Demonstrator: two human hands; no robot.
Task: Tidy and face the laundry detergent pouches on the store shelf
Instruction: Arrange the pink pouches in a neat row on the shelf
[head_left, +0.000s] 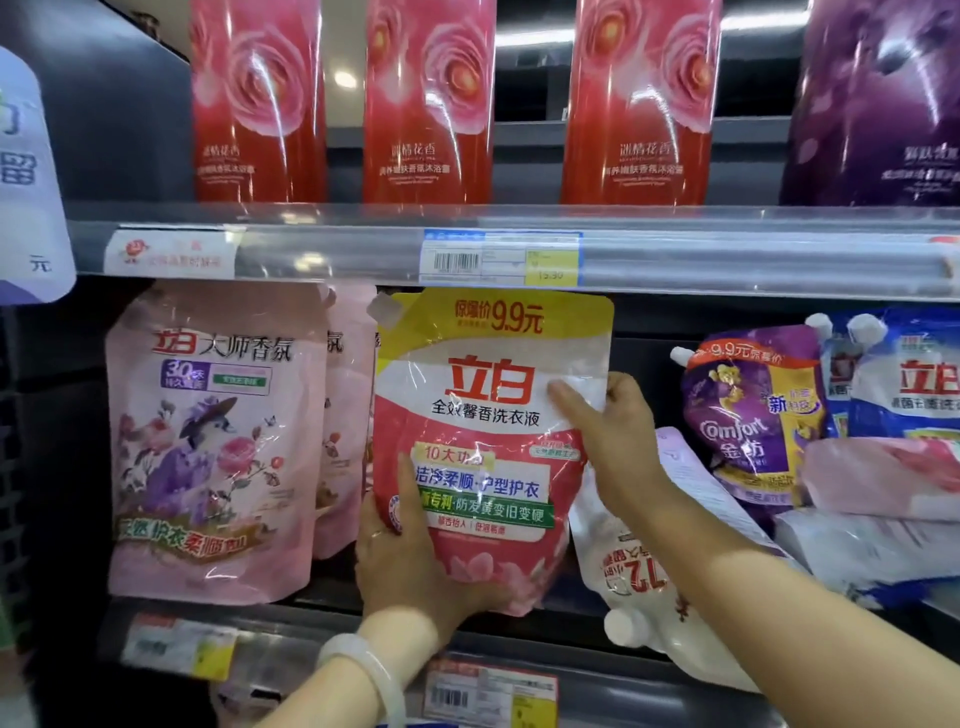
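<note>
In the head view, a red-and-yellow detergent pouch (488, 441) stood upright and face-out at about the middle of the shelf's (597, 696) front edge. The left hand (410, 561) gripped its lower left corner, thumb laid up the front and fingers curled under the base. A pale bracelet (363, 670) sat on that wrist. The right hand (608, 431) pinched the pouch's right edge, thumb on the front and fingers behind. Toward the shelf's left end stood a pink floral pouch (213, 441), with a second pink pouch (345, 415) partly hidden behind it. Just right of the held pouch a white pouch (639, 587) lay upside down, overhanging the front edge. Farther right leaned a purple pouch (753, 415) and blue pouches (904, 374).
</note>
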